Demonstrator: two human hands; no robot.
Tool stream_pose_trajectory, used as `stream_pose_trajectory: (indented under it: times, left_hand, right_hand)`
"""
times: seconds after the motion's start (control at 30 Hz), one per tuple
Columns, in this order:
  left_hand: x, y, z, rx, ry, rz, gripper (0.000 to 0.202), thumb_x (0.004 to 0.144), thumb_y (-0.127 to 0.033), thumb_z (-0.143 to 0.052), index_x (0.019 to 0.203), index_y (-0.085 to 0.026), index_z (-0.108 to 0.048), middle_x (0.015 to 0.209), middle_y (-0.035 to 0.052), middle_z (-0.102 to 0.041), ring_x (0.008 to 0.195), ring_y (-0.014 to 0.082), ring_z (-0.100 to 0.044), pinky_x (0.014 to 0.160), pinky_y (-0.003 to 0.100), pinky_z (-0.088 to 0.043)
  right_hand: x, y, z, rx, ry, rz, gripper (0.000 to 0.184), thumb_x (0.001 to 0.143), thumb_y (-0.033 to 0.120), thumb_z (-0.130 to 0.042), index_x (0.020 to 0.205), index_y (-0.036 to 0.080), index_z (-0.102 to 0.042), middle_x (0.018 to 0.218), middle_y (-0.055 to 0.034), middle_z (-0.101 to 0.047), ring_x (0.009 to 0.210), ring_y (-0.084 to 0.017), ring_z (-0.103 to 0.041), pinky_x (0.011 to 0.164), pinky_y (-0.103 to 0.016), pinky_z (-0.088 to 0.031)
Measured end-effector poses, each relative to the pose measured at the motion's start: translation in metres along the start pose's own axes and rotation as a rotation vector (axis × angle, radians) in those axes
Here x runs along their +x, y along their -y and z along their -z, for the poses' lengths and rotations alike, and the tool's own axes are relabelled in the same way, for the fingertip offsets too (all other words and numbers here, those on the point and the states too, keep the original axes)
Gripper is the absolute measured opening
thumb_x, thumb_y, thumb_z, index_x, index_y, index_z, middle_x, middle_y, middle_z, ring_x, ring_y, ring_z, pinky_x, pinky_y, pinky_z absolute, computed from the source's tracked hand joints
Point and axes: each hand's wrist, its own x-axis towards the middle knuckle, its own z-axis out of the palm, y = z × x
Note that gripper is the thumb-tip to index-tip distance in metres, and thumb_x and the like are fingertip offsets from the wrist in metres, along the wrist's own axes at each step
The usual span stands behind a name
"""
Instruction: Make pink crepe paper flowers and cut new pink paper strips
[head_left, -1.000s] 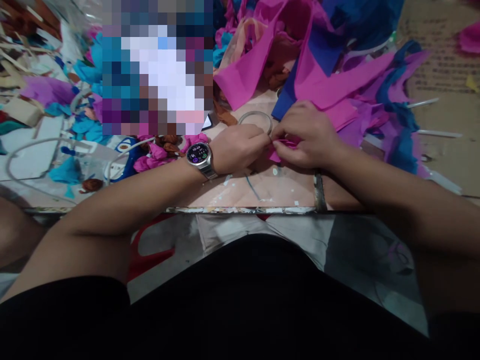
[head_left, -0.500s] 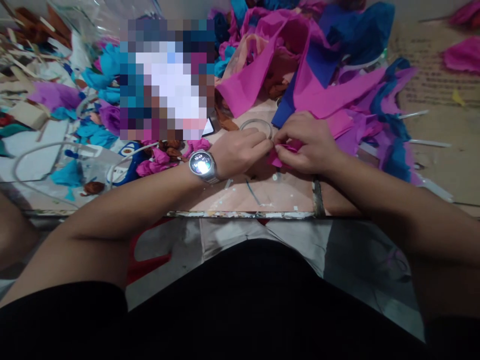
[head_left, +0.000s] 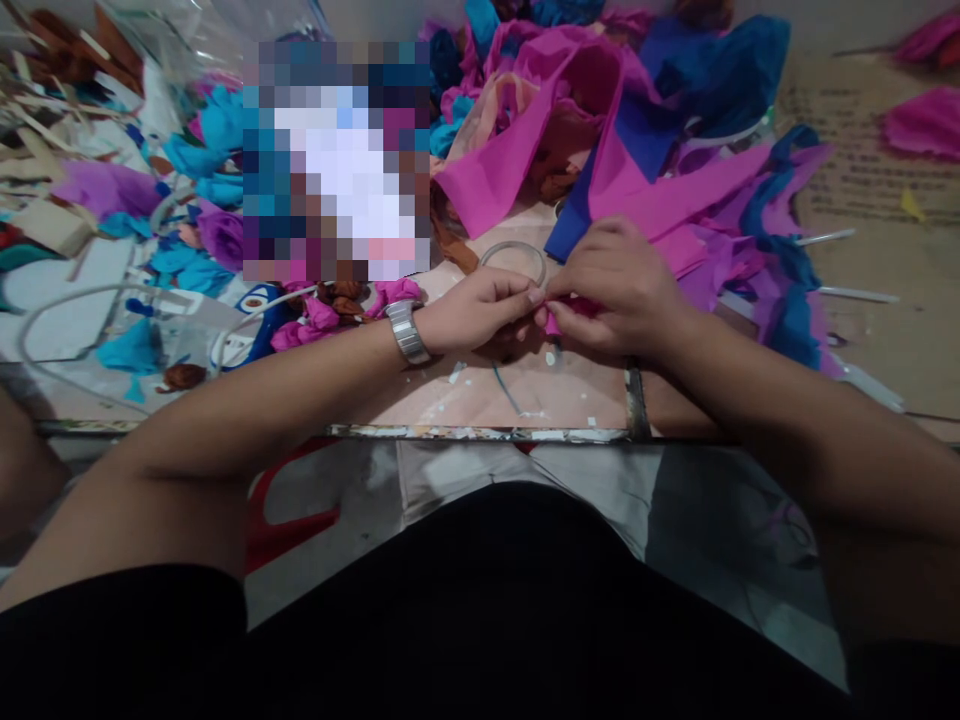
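Observation:
A small piece of magenta crepe paper [head_left: 553,322] is pinched at the meeting point of both hands, mostly covered by fingers. My left hand [head_left: 480,308], with a metal-band watch [head_left: 407,332] at the wrist, is closed, thumb and fingertips together at the paper's left edge. From the other side my right hand [head_left: 626,290] is closed on the same paper, thumb below and fingers curled above. Just behind the fingers lies a thin grey ring [head_left: 514,246], which looks like a wire coil. A strip of blue paper [head_left: 568,228] lies by my right knuckles.
Large pink crepe sheets [head_left: 487,185] are heaped behind the hands. Crumpled blue and purple paper flowers [head_left: 223,235] and a white cable [head_left: 82,290] lie to the left. Cardboard [head_left: 862,240] with white sticks [head_left: 859,295] is at right. A thin green wire [head_left: 508,390] lies near the table's front edge.
My left wrist has turned, so the watch face no longer shows and the thumb is now on top. The right hand stays nearly in place; less of the magenta paper shows.

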Motion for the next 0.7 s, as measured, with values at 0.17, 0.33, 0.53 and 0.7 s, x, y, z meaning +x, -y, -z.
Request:
stream_pose_trajectory:
  times: [0.17, 0.33, 0.53, 0.7]
  left_hand:
    - [0.000, 0.004, 0.001, 0.063, -0.037, -0.041, 0.062, 0.096, -0.075, -0.065, 0.083, -0.014, -0.067, 0.063, 0.0011, -0.061, 0.051, 0.0087, -0.051, 0.048, 0.022, -0.037]
    - [-0.001, 0.017, 0.006, 0.757, -0.231, -0.499, 0.041, 0.111, -0.045, -0.051, 0.090, -0.015, -0.070, 0.075, 0.0045, -0.068, 0.066, 0.0133, -0.060, 0.061, 0.027, -0.041]
    - [0.000, 0.025, 0.014, 1.120, -0.314, -0.699, 0.025, 0.110, -0.031, -0.053, 0.103, -0.017, -0.073, 0.085, 0.0044, -0.072, 0.074, 0.0151, -0.066, 0.065, 0.028, -0.043]
    - [0.001, 0.028, 0.012, 0.974, -0.349, -0.666, 0.026, 0.110, -0.032, -0.052, 0.109, -0.018, -0.074, 0.093, 0.0048, -0.076, 0.085, 0.0162, -0.072, 0.076, 0.029, -0.052]
  right_hand:
    - [0.003, 0.010, 0.007, -0.066, 0.049, -0.032, 0.019, 0.103, 0.028, -0.057, 0.094, 0.022, -0.074, 0.078, -0.0029, -0.070, 0.077, -0.021, -0.065, 0.088, -0.048, -0.052]
    - [0.001, 0.009, 0.004, 0.017, 0.065, -0.115, 0.011, 0.097, 0.026, -0.066, 0.088, 0.023, -0.071, 0.077, -0.0031, -0.071, 0.078, -0.023, -0.064, 0.086, -0.047, -0.050]
    - [-0.002, 0.008, -0.002, 0.124, 0.000, -0.177, 0.009, 0.095, 0.025, -0.065, 0.086, 0.024, -0.068, 0.077, -0.0012, -0.071, 0.078, -0.021, -0.065, 0.080, -0.042, -0.046]
    - [-0.001, 0.010, -0.001, 0.078, 0.016, -0.252, 0.011, 0.096, 0.030, -0.066, 0.087, 0.024, -0.069, 0.079, -0.0016, -0.073, 0.081, -0.023, -0.066, 0.082, -0.043, -0.047]
